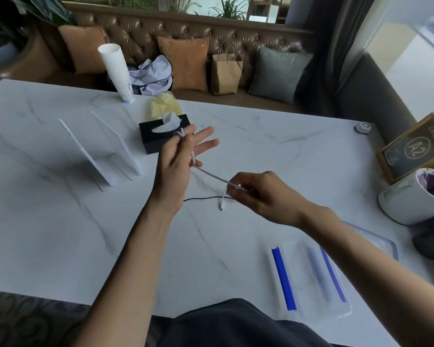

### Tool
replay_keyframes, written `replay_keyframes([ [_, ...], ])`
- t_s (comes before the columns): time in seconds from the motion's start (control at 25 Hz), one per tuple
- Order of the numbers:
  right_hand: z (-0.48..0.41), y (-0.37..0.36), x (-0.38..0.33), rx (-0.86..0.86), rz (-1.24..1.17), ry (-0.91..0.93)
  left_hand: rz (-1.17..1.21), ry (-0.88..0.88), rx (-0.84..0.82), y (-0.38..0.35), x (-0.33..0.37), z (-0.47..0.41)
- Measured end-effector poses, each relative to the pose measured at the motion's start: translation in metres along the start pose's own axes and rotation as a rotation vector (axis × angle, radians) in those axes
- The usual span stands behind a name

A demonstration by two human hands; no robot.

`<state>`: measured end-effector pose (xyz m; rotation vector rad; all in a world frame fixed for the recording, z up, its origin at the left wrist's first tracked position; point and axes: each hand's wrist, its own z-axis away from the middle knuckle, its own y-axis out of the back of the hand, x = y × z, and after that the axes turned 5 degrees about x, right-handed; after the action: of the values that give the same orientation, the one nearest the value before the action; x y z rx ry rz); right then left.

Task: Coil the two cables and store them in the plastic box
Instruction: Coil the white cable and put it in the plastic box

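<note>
My left hand (179, 160) is raised above the marble table (60, 234) with its fingers spread, and the white cable (211, 175) is looped around them. The cable runs taut down to my right hand (257, 192), which pinches it near its end; the white plug (221, 205) dangles below. A thin black cable (201, 199) lies flat on the table under my hands, partly hidden by the right hand. At the near right sits the clear plastic box (311, 279) with blue clips, and its lid (383, 242) lies behind my right forearm.
A black tissue box (158, 142) stands just behind my left hand. Two clear sign stands (98, 156) are to the left, a stack of paper cups (117, 71) at the far edge. A white bin (416, 199) and a wooden sign (416, 146) sit at the right.
</note>
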<state>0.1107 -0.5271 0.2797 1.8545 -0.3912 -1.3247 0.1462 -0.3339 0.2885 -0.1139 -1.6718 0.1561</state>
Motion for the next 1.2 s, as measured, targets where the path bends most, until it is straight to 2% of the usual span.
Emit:
replay_keyframes([
  [0.16,-0.012,0.012,-0.007,0.061,0.100,0.115,-0.156,-0.018,-0.091,-0.002,-0.011,-0.005],
  [0.28,-0.019,0.024,-0.012,0.140,0.080,0.167,-0.247,0.025,-0.221,-0.004,-0.013,-0.004],
  [0.48,-0.037,0.044,-0.013,0.223,-0.062,0.104,-0.263,0.194,-0.474,-0.007,0.005,0.010],
  [0.72,-0.054,0.046,-0.003,0.272,-0.272,0.094,-0.020,0.271,-0.498,-0.017,0.010,0.026],
  [0.92,-0.052,0.017,0.010,0.281,-0.467,-0.001,0.223,0.178,-0.439,-0.023,0.012,0.028],
  [1.12,-0.032,-0.013,0.008,0.174,-0.428,-0.103,0.544,0.217,-0.352,-0.026,0.016,0.024],
  [1.2,-0.026,-0.018,0.005,0.130,-0.435,-0.129,0.591,0.198,-0.317,-0.028,0.015,0.019],
])
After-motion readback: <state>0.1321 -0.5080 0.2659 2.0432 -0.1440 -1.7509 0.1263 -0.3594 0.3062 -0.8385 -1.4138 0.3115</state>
